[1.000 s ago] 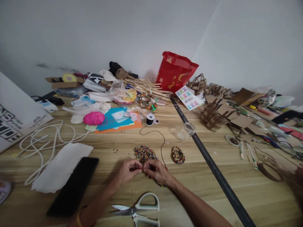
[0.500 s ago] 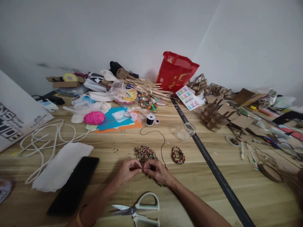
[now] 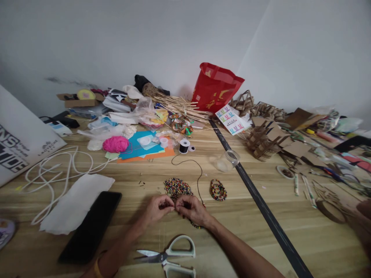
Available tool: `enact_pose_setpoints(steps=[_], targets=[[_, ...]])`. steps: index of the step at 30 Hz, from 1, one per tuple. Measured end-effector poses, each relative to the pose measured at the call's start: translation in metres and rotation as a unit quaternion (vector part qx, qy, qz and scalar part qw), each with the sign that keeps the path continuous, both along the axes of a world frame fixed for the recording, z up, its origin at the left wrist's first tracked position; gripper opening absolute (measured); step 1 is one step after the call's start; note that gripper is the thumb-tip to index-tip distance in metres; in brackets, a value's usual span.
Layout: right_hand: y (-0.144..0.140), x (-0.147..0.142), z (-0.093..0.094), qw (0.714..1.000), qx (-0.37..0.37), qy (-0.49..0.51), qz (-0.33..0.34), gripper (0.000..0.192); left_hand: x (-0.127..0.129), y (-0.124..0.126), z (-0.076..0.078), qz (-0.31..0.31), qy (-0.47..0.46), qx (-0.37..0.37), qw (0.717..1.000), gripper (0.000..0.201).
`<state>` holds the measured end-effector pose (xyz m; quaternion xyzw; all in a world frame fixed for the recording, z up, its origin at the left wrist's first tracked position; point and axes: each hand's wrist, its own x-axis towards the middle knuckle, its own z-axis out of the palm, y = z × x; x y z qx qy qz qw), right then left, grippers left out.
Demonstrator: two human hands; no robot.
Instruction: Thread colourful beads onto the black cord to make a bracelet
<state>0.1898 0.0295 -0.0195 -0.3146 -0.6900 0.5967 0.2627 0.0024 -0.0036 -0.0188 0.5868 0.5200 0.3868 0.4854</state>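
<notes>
My left hand [image 3: 159, 207] is closed in a pinch, its fingertips meeting those of my right hand; whatever tiny thing lies between them is too small to make out. My right hand [image 3: 191, 209] pinches a beaded cord [image 3: 197, 225], whose strung, many-coloured beads curve out below the palm. Just beyond the fingertips lies a heap of small coloured wooden beads [image 3: 176, 187]. A thin black cord [image 3: 200, 170] runs from a spool [image 3: 184, 146] down to my right hand. Beaded bracelets [image 3: 218, 190] lie stacked to the right. White-handled scissors [image 3: 166, 256] rest open, nearest me.
A black phone [image 3: 91, 227] overlaps white paper [image 3: 77, 204] on the left, near a coiled white cable [image 3: 69, 170]. A clear jar [image 3: 227, 161] lies by a dark strip [image 3: 261, 204]. Pink yarn [image 3: 116, 144], a red bag [image 3: 216, 88] and small woven baskets [image 3: 261, 143] crowd the back.
Both hands keep almost the same pose, fingertips together. A blurred brownish shape at the right edge has shifted slightly; the things on the table stay in place.
</notes>
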Motion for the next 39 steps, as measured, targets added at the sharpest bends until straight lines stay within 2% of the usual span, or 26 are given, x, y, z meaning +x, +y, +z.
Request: enact_pose_setpoints(steps=[9,26,35,39], targets=[[-0.0006,-0.0034,0.0053,1.000,0.000,0.019,-0.012,0.020,0.0004,-0.0026,0.0077,0.001,0.015,0.002,1.000,0.007],[-0.0010,-0.0033,0.0074,0.999,-0.019,0.028,-0.023,0.023,-0.0001,-0.0001,0.0056,0.008,0.008,0.015,1.000,0.005],[0.0026,-0.0011,0.0064,0.996,0.086,0.021,-0.019,0.020,0.0006,0.0002,0.0057,0.013,-0.012,0.010,1.000,0.005],[0.0030,-0.0008,0.0040,0.995,0.099,0.025,-0.015,0.023,0.0009,-0.0004,0.0059,0.009,-0.011,0.011,1.000,0.005]])
